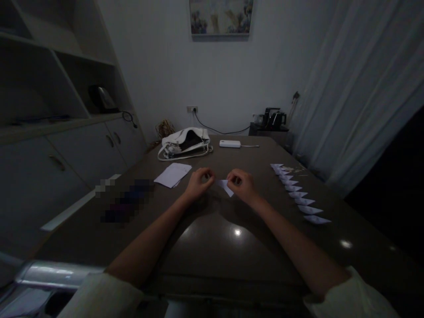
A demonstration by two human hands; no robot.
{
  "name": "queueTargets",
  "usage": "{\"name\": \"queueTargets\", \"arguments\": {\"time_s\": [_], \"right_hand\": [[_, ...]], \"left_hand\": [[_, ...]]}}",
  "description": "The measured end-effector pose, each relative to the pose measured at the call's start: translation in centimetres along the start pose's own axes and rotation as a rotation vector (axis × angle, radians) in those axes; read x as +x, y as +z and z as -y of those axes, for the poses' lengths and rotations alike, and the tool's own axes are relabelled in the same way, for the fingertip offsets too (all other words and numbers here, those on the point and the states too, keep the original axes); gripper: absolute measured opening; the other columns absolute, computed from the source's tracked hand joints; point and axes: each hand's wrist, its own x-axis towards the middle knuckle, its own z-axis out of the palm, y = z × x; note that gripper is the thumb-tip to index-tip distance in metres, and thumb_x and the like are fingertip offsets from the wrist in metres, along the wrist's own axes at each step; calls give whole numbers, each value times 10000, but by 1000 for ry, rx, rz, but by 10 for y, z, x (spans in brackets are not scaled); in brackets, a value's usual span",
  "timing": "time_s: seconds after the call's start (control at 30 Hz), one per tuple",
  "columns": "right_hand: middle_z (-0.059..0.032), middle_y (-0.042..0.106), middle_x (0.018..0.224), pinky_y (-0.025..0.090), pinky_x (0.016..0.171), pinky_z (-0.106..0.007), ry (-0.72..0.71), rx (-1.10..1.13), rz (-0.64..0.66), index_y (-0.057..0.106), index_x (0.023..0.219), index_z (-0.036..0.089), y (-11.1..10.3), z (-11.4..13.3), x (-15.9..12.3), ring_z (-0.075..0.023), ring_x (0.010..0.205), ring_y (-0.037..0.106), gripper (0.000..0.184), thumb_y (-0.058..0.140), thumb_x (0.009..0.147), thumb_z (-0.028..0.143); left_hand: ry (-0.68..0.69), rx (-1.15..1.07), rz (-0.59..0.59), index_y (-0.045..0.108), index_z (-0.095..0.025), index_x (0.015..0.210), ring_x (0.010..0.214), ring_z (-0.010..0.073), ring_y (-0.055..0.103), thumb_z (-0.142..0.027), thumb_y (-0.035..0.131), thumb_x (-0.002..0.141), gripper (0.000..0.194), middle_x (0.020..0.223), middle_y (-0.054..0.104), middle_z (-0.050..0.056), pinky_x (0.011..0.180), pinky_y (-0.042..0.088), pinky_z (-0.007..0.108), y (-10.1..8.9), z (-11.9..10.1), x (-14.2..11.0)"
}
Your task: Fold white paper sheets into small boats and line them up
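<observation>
Roughly 8 folded paper pieces [300, 194] already lie in a row at the table's [212, 247] right side, a stack of blank sheets [172, 174] waits left, while left hand [198, 183] and right hand [243, 185] pinch another small folded paper [225, 186] mid-table.

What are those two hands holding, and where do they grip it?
A small folded piece of white paper. The right hand pinches its right edge with the fingers; the left hand is at its left end, though the exact contact there is too dim to tell.

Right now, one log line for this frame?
left hand: pinching paper | right hand: pinching paper | folded pieces: row at right | sheets: left
</observation>
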Motion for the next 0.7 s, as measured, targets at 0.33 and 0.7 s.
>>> {"name": "queueTargets", "arguments": {"time_s": [0.33, 0.7], "right_hand": [[9, 573, 633, 371, 544, -219, 46, -14, 17, 555, 661, 176, 4, -2, -2, -116, 566, 507, 75, 552, 729, 144], [-2, 601, 596, 355, 485, -207, 266, 79, -46, 621, 736, 149, 7, -11, -2, -108, 506, 491, 175, 681, 723, 313]], "left_hand": [[79, 28, 118, 610, -166, 763, 763, 173, 555, -258, 538, 801, 123, 750, 620, 17, 750, 396, 302, 1, -9, -3], [-61, -96, 241, 655, -132, 844, 688, 133, 559, -443, 434, 889, 384, 768, 650, 17, 630, 395, 220, 11, -19, -5]]}}
